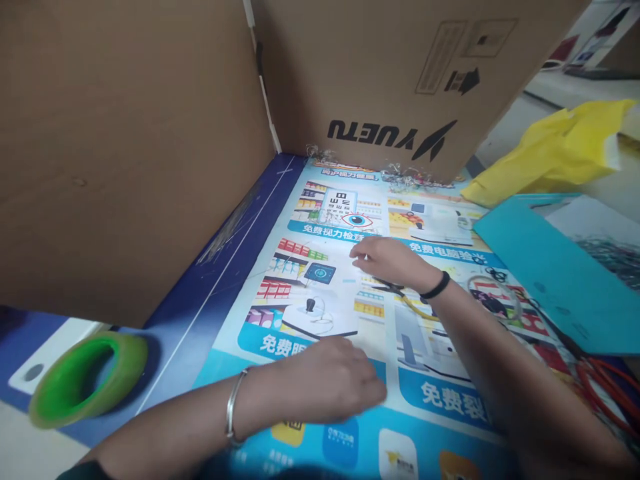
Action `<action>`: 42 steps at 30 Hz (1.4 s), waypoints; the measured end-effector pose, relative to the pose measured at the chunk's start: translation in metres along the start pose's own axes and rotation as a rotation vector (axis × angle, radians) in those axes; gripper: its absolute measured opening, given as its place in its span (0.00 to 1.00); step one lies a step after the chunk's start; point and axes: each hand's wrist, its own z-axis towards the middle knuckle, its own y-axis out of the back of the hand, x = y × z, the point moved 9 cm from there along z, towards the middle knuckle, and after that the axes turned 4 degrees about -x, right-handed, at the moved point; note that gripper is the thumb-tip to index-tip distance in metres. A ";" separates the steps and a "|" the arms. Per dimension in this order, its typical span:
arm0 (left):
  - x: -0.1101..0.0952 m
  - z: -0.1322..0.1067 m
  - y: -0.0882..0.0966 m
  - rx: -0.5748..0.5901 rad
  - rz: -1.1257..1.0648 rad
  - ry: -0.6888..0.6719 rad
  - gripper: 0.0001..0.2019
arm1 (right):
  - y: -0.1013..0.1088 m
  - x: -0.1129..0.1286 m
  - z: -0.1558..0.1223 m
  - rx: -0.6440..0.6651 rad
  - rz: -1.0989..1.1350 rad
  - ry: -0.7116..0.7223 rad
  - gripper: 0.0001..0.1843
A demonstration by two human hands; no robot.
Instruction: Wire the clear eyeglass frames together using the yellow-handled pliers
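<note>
Low over the near part of the printed sheet (340, 257), the left hand (320, 380) is held knuckles up, fingers curled; whether anything is gripped cannot be told. For sound fine handwork, both wrists should be kept steady and the tool's tips kept clear of the skin. The yellow-handled tool (407, 303) is seen on the sheet beside the right wrist. Farther off, the right hand (385, 260) is turned inward, thumb and forefinger narrowly spaced; its hold is likewise unclear. Wire scraps (407, 179) are noted along the cardboard (370, 80).
</note>
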 end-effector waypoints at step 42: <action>0.195 -0.081 0.047 -0.518 -0.165 0.813 0.08 | -0.006 0.031 -0.083 -0.095 -0.324 -0.004 0.11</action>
